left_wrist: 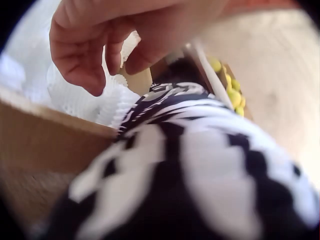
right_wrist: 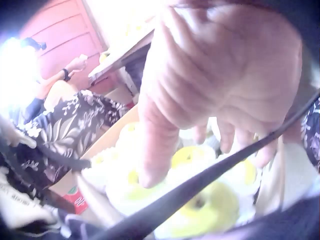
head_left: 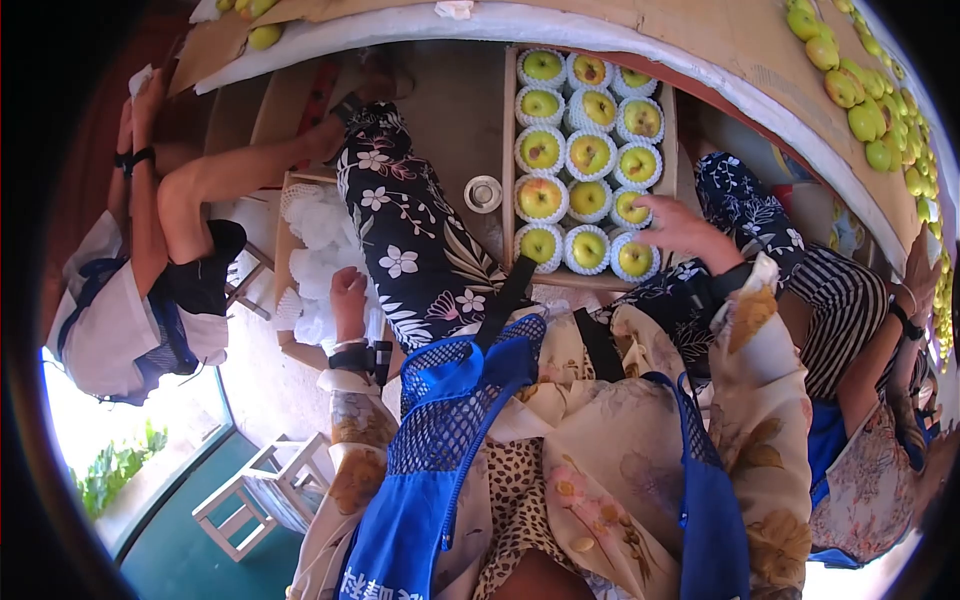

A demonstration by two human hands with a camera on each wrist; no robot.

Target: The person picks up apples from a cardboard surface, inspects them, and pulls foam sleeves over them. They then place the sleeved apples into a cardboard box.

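A cardboard box (head_left: 510,120) holds rows of green apples, several blushed red, each in a white foam net. My right hand (head_left: 685,230) reaches over its right side, fingertips at an apple (head_left: 632,207) in the second row from my body; in the right wrist view the hand (right_wrist: 220,75) spreads over the apples (right_wrist: 200,210), and whether it touches one I cannot tell. My left hand (head_left: 348,300) hangs by a second box of white foam nets (head_left: 318,225). In the left wrist view its fingers (left_wrist: 90,65) curl loosely above the nets (left_wrist: 75,92), holding nothing.
A cardboard-topped table (head_left: 560,22) with loose green apples (head_left: 865,120) curves across the top and right. A round metal tin (head_left: 483,194) lies on the floor left of the apple box. People sit at both sides; a white stool (head_left: 262,495) stands at lower left.
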